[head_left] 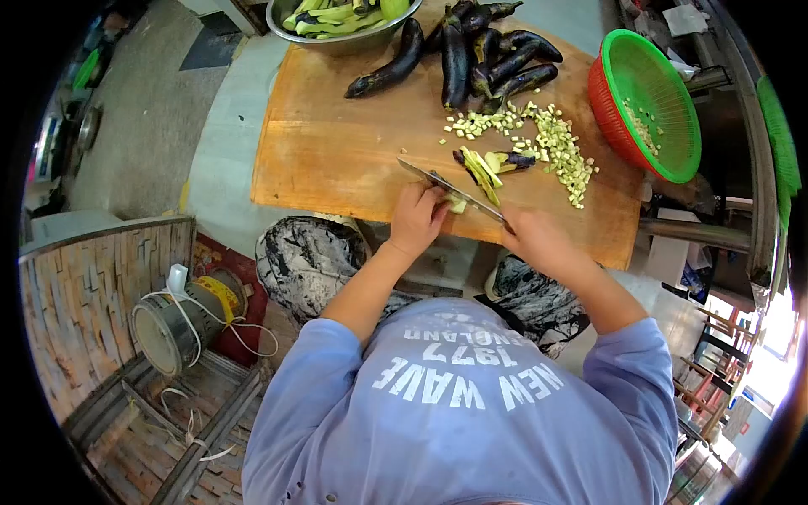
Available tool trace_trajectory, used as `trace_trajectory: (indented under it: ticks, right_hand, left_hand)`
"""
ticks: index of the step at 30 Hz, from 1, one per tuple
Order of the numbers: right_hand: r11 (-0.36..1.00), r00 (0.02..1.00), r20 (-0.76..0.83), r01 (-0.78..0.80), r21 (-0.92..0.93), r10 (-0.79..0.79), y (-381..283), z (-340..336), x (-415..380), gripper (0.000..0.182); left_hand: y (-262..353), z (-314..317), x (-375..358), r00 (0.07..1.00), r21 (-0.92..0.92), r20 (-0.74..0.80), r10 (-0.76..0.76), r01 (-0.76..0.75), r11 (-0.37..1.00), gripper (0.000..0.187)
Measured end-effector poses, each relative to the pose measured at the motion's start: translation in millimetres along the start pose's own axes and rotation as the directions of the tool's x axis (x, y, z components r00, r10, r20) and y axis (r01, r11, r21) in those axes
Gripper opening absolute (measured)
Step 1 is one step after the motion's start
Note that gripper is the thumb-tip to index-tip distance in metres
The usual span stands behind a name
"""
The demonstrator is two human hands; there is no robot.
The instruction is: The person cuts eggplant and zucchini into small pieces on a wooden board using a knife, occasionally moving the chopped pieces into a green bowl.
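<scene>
My right hand point(539, 238) is wrapped round the handle of a kitchen knife point(467, 190), whose blade slants up and to the left over the board. Close to the near edge of the wooden cutting board point(328, 160), my left hand point(414, 217) has its fingers closed at the blade, on a pale piece of eggplant point(455, 204). Beyond the knife lie cut eggplant strips point(481, 172) with some dark skin. Small diced eggplant point(560, 151) is scattered to the right. Several whole dark purple eggplants point(455, 63) rest at the far side.
A steel bowl point(383, 32) of pale green peeled pieces stands at the board's far left. At the right, a green colander point(673, 93) with some dice sits tilted in a red basket point(608, 114). A metal cylinder with a white cord point(164, 337) is on the lower left.
</scene>
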State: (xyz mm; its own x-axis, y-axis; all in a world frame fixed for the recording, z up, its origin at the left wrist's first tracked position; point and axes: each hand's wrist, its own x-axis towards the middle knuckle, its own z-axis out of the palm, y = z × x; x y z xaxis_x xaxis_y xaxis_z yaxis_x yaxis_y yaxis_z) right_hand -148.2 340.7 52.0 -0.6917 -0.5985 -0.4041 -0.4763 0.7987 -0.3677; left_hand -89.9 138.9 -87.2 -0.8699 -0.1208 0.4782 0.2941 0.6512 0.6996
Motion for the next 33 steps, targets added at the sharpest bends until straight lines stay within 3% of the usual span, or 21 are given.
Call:
trace_trajectory:
  ticks: [7,19,21,24,28,33]
  right_hand:
    - [0.99,0.994,-0.106,-0.007,0.138,0.022,16,30,3,0.016]
    - [0.995,0.999,0.052,-0.02,0.094,0.015,0,-11,-6,0.018]
    - [0.991,1.0,0.006,-0.014,0.137,0.013,3,11,1,0.018]
    - [0.981,0.995,-0.078,-0.045,0.19,0.06,13,36,8,0.017]
    - [0.955,0.986,-0.136,-0.051,0.291,0.094,18,31,-2,0.015]
    - [0.987,0.995,-0.1,0.014,0.16,0.003,4,8,-12,0.016]
  left_hand:
    - [2,-2,3,1.0,0.041,0.012,0.008,-0.008,0.999,0.028]
    - [1,1,-2,0.999,0.016,-0.038,-0.011,0.012,1.0,0.026]
    - [3,-2,-2,1.0,0.045,0.001,-0.026,0.025,0.999,0.026]
    - [3,-3,3,0.997,0.051,-0.04,0.07,-0.068,0.996,0.026]
    - [7,-5,2,0.999,0.03,-0.01,0.032,-0.031,0.999,0.024]
    - [3,-5,-9,0.999,0.041,0.001,0.044,-0.044,0.998,0.021]
